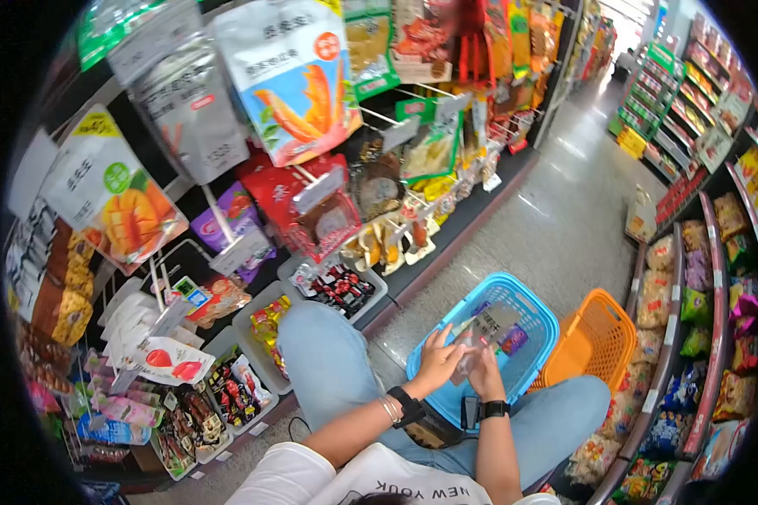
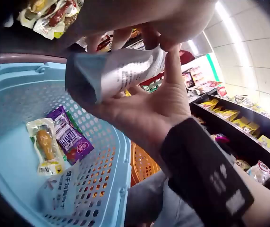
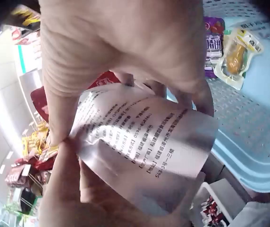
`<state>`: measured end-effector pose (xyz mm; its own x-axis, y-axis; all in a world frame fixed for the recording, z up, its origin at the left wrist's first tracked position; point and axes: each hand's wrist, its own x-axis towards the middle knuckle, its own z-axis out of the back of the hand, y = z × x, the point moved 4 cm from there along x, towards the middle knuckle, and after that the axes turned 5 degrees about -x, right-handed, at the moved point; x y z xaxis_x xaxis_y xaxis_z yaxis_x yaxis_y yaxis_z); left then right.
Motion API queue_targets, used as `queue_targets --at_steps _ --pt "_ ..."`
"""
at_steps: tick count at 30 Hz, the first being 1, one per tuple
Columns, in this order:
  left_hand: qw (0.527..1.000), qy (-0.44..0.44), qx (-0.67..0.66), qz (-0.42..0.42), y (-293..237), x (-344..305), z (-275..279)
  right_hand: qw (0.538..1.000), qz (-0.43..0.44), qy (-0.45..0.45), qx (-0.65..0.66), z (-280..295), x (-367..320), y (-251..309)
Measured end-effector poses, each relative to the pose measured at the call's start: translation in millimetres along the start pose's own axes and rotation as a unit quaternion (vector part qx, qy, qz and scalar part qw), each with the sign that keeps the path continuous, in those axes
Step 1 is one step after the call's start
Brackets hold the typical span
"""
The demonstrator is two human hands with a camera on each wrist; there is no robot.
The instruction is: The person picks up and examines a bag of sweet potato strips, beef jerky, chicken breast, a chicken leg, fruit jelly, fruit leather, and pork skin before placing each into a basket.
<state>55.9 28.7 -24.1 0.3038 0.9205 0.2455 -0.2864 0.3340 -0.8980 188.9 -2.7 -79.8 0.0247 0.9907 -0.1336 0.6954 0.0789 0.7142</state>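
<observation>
A silvery foil snack packet (image 3: 149, 137) with small dark printing on its face is held between both hands above a blue shopping basket (image 1: 526, 290). My left hand (image 1: 434, 366) grips the packet from one side, its fingers curled over it. From the other side my right hand (image 1: 486, 379) pinches it between thumb and fingers. The two hands meet at one edge of the packet in the right wrist view. Inside the basket lie a purple snack packet (image 2: 71, 135), a vacuum-packed drumstick (image 2: 45, 146) and a pale printed bag (image 2: 61, 194).
An orange basket (image 1: 606, 337) stands right beside the blue one, between the knees and the right shelf (image 1: 640, 421). Hanging snack bags (image 1: 290, 93) fill the left rack. Below them are trays of small packets (image 1: 337, 286). A tiled aisle (image 1: 581, 194) runs ahead.
</observation>
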Motion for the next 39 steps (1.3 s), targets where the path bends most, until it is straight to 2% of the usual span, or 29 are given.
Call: queue_targets --at_steps 2,5,6,9,10,13,14,15,17,19,22,23,24,25,27,30,31,35,39 --pt "0.999 0.002 0.051 -0.013 -0.8 5.3 16.8 0.999 0.026 -0.020 -0.010 -38.2 -7.0 14.9" --pt "0.995 -0.011 -0.102 -0.012 -10.5 17.4 43.2 0.999 -0.050 -0.017 -0.013 -37.7 0.5 10.0" --pt "0.991 -0.040 -0.124 0.010 -7.0 17.2 48.2 0.998 -0.064 -0.008 0.015 -68.0 -3.7 28.4" --pt "0.982 -0.093 -0.151 0.063 -38.2 26.2 91.6 0.994 -0.047 0.070 -0.065 -101.5 5.4 47.7" --pt "0.956 -0.084 -0.269 0.082 -44.3 30.5 99.1 0.993 -0.034 0.078 -0.080 -118.3 7.6 55.6" --pt "0.948 -0.094 -0.304 0.019 -89.0 36.1 141.5 0.965 0.026 0.036 -0.257 -167.3 9.6 77.6" --pt "0.949 -0.114 -0.289 0.050 -99.6 36.3 158.8 0.950 0.024 0.026 -0.310 -179.9 14.5 83.8" --pt "0.940 -0.143 -0.307 -0.048 -121.6 40.7 178.6 0.949 0.052 0.065 -0.303 -208.7 20.6 92.6" --pt "0.930 -0.177 -0.318 -0.051 -133.9 43.0 207.8 0.912 0.110 0.106 -0.381 -258.0 32.8 110.6" --pt "0.931 -0.235 -0.275 -0.045 -155.4 43.8 242.3 0.897 0.157 0.151 -0.383 -304.2 44.7 120.7" --pt "0.905 -0.279 -0.311 -0.087 -170.4 47.8 280.9 0.873 0.200 0.150 -0.419 -363.2 56.3 133.9" --pt "0.892 -0.286 -0.333 -0.106 -183.5 46.4 293.2 0.889 0.198 0.163 -0.380 -386.6 54.1 138.7" --pt "0.908 -0.319 -0.255 -0.098 -191.8 43.4 307.5 0.902 0.197 0.177 -0.339 -411.9 49.7 145.0" --pt "0.907 -0.335 -0.249 -0.063 -190.9 40.2 319.7 0.914 0.197 0.191 -0.298 -432.8 49.1 148.8" --pt "0.891 -0.380 -0.233 -0.089 -194.3 40.9 340.4 0.922 0.188 0.209 -0.265 -461.8 54.8 149.9" --pt "0.854 -0.393 -0.317 -0.123 -213.6 41.1 360.4 0.931 0.175 0.223 -0.229 -497.0 63.9 147.3" --pt "0.854 -0.402 -0.303 -0.132 -216.8 42.1 367.7 0.934 0.171 0.225 -0.218 -508.4 66.5 145.9" --pt "0.846 -0.435 -0.258 -0.171 -235.6 49.6 396.9 0.924 0.233 0.233 -0.195 -553.8 72.6 150.6" --pt "0.841 -0.441 -0.226 -0.217 -249.5 59.3 416.7 0.920 0.243 0.241 -0.190 -577.9 81.7 159.9"
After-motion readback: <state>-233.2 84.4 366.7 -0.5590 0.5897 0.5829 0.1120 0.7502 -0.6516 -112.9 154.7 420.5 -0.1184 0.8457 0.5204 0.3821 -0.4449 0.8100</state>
